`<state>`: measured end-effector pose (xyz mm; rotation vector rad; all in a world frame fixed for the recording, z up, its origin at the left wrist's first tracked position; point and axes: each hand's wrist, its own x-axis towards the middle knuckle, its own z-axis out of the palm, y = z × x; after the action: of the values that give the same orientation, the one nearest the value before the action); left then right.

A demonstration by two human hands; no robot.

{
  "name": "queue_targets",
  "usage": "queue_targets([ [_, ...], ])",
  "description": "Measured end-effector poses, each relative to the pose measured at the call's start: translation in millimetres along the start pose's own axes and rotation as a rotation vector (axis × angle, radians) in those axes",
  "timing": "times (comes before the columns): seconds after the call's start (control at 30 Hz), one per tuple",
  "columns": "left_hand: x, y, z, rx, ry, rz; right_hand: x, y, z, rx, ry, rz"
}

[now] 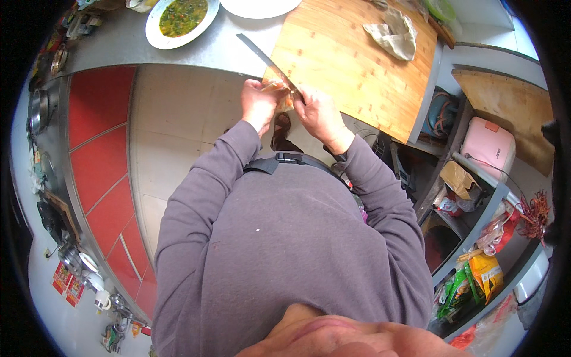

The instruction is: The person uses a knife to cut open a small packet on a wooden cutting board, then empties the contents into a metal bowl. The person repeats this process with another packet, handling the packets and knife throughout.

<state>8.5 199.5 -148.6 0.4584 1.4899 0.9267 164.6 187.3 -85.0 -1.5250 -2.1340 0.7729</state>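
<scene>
My left hand (259, 106) pinches a small clear plastic packet (283, 103) with orange-red contents, just off the near left corner of the wooden cutting board (348, 67). My right hand (322, 115) grips a long knife (263, 57) close to the packet. Its narrow dark blade slants away to the upper left, over the board's corner and the steel counter (107, 51). The knife's handle is mostly hidden in my fingers. Whether the blade touches the packet is unclear.
A white bowl of green soup (184, 18) and a white plate (261, 5) stand on the counter. A crumpled beige cloth (395, 35) lies on the board. Red cabinet fronts (100, 178) line the left. Shelves at right hold a pink appliance (487, 145) and several bags (486, 272).
</scene>
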Motion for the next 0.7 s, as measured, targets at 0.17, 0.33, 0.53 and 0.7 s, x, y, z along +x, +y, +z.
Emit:
queue_targets([
  [0.17, 0, 0, -1, 0.015, -0.025, 0.021, 4, -4, -1, 0.042, 0.008, -0.002],
  [0.33, -3, 5, -1, 0.012, -0.029, 0.002, 10, -2, -4, -0.012, -0.087, 0.058],
  [0.53, -2, 5, -2, 0.008, -0.032, 0.038, 19, -6, -3, -0.030, -0.077, 0.079],
  [0.7, 4, -1, -3, 0.066, -0.013, 0.070, 26, -6, 6, -0.042, -0.017, 0.036],
])
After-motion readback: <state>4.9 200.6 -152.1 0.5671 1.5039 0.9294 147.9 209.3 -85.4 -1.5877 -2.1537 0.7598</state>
